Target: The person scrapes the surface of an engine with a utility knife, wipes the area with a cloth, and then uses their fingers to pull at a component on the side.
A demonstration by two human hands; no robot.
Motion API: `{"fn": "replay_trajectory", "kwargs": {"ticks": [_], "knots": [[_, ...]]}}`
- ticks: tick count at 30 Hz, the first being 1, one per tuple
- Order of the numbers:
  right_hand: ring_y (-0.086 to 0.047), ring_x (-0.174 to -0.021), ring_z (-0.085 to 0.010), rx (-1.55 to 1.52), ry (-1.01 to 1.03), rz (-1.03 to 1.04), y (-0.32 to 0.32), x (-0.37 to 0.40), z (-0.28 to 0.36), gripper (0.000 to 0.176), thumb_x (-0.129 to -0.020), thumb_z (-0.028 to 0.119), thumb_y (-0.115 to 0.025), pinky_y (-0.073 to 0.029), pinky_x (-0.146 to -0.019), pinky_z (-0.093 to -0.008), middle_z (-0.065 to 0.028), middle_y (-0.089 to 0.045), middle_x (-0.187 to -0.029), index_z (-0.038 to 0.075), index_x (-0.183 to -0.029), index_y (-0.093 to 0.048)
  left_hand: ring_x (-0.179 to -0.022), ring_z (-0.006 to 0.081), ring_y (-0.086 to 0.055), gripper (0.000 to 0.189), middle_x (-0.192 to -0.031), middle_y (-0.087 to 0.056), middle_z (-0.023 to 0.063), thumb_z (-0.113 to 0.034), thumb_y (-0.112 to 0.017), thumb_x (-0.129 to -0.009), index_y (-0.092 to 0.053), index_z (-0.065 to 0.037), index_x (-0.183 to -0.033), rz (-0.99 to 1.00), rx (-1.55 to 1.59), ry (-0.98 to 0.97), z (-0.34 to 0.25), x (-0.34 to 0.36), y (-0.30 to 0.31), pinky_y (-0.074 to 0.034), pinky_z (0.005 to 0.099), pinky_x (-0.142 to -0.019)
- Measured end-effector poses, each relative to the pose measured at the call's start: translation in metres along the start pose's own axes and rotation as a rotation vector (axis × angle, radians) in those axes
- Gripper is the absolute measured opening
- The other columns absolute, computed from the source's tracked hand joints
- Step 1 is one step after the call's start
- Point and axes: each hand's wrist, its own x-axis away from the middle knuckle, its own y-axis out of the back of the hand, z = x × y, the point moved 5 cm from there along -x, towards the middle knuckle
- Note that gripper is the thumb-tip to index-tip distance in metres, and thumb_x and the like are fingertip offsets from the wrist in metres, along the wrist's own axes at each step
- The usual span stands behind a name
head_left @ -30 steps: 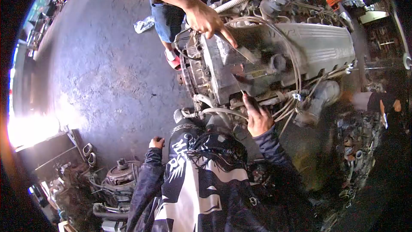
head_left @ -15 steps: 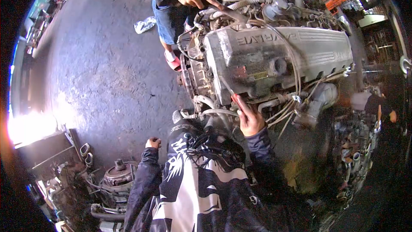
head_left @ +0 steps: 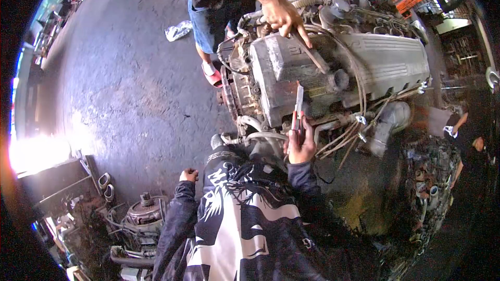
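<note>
A grimy car engine (head_left: 333, 67) with a silver valve cover stands in front of me. My right hand (head_left: 300, 144) is raised against its near side and grips a red-handled utility knife (head_left: 298, 105), blade pointing up in front of the cover. My left hand (head_left: 189, 175) hangs low at my side, curled into a fist with nothing visible in it. Another person's hand (head_left: 281, 13) reaches in from the top and presses a flat metal tool (head_left: 312, 54) onto the top of the valve cover.
Hoses and cables (head_left: 359, 119) trail along the engine's near side. The other person's legs and red sandal (head_left: 211, 75) stand at the engine's left end. Bare concrete floor (head_left: 125, 83) lies to the left; engine parts (head_left: 140, 218) sit at lower left and scrap (head_left: 432, 187) at right.
My right hand turned the knife from low against the engine to upright with the blade up. The other person's hand moved from the hoses back down onto the valve cover with its tool.
</note>
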Motion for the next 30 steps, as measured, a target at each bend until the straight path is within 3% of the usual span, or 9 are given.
{"fn": "replay_trajectory", "kwargs": {"ticks": [8,12,13,17,19,23,25,28,30], "knots": [[-0.051,-0.047,-0.0086,0.352,0.294,0.001,0.044,-0.015,0.015,0.043,-0.081,0.006,-0.061,-0.044,-0.045,-0.0234,-0.0066,-0.063,-0.091,0.006,-0.122,-0.051,-0.056,0.0157,-0.063,0.020,-0.070,-0.065,0.0085,-0.017,-0.064,-0.078,-0.065,0.001,-0.086,0.017,-0.159,-0.087,-0.028,0.015,0.000,-0.050,0.0283,-0.052],[-0.051,-0.046,-0.0098,0.298,0.063,-0.009,0.022,-0.024,0.005,0.042,-0.082,0.013,-0.062,-0.044,-0.042,-0.0257,-0.0051,-0.061,-0.077,0.012,-0.123,-0.052,-0.058,0.0159,-0.064,0.024,-0.073,-0.066,0.0092,-0.020,-0.063,-0.077,-0.065,0.002,-0.088,0.034,-0.119,-0.021,-0.014,-0.015,-0.004,-0.051,0.0288,-0.055],[-0.058,-0.052,-0.0125,0.274,-0.071,0.086,0.006,-0.016,0.012,0.041,-0.083,0.014,-0.061,-0.048,-0.049,-0.0276,-0.0081,-0.064,-0.084,0.014,-0.123,-0.053,-0.059,0.0159,-0.064,0.025,-0.074,-0.067,0.0095,-0.021,-0.063,-0.077,-0.065,0.002,-0.088,0.028,-0.144,-0.048,-0.020,-0.016,-0.003,-0.051,0.0290,-0.057],[-0.064,-0.091,-0.0181,0.407,0.349,0.355,-0.041,0.025,0.002,0.043,-0.081,0.011,-0.062,-0.049,-0.077,-0.0313,-0.0143,-0.063,-0.107,0.012,-0.123,-0.053,-0.062,0.0158,-0.065,0.026,-0.074,-0.067,0.0104,-0.021,-0.063,-0.078,-0.065,0.003,-0.088,0.041,-0.057,-0.083,-0.032,-0.022,-0.005,-0.051,0.0300,-0.060],[-0.062,-0.093,-0.0181,0.313,0.205,0.195,-0.027,0.017,0.003,0.045,-0.079,0.007,-0.063,-0.048,-0.080,-0.0290,-0.0119,-0.061,-0.113,0.007,-0.123,-0.052,-0.062,0.0156,-0.065,0.026,-0.074,-0.067,0.0105,-0.021,-0.063,-0.078,-0.065,0.003,-0.087,0.023,-0.045,-0.101,-0.041,-0.027,-0.003,-0.051,0.0299,-0.059],[-0.047,-0.046,-0.0038,0.184,0.094,-0.067,0.014,-0.012,0.009,0.039,-0.085,0.012,-0.058,-0.040,-0.039,-0.0175,-0.0001,-0.060,-0.070,0.011,-0.124,-0.051,-0.058,0.0146,-0.062,0.024,-0.070,-0.065,0.0103,-0.019,-0.064,-0.077,-0.064,0.003,-0.085,0.021,-0.012,-0.090,-0.031,-0.012,-0.003,-0.048,0.0273,-0.053],[-0.053,-0.049,-0.0052,0.504,0.235,-0.006,0.013,-0.017,-0.006,0.038,-0.084,0.013,-0.060,-0.041,-0.039,-0.0200,-0.0023,-0.064,-0.078,0.009,-0.121,-0.053,-0.058,0.0145,-0.062,0.023,-0.070,-0.065,0.0098,-0.019,-0.064,-0.077,-0.064,0.003,-0.085,0.022,-0.026,-0.047,-0.011,-0.016,-0.003,-0.048,0.0274,-0.053],[-0.065,-0.086,-0.0203,0.457,0.419,0.210,-0.003,-0.001,0.008,0.041,-0.080,0.011,-0.062,-0.052,-0.070,-0.0283,-0.0153,-0.062,-0.108,0.005,-0.120,-0.054,-0.057,0.0147,-0.063,0.024,-0.071,-0.066,0.0097,-0.018,-0.065,-0.077,-0.065,0.002,-0.089,0.037,-0.059,0.014,0.023,-0.024,-0.007,-0.050,0.0285,-0.054],[-0.065,-0.083,-0.0206,0.440,0.556,0.235,-0.006,0.008,0.038,0.043,-0.079,0.010,-0.064,-0.051,-0.073,-0.0292,-0.0155,-0.063,-0.105,0.005,-0.120,-0.054,-0.057,0.0147,-0.063,0.024,-0.070,-0.066,0.0097,-0.018,-0.065,-0.077,-0.065,0.002,-0.089,0.047,-0.067,0.026,0.045,-0.034,-0.006,-0.050,0.0285,-0.054]]}}
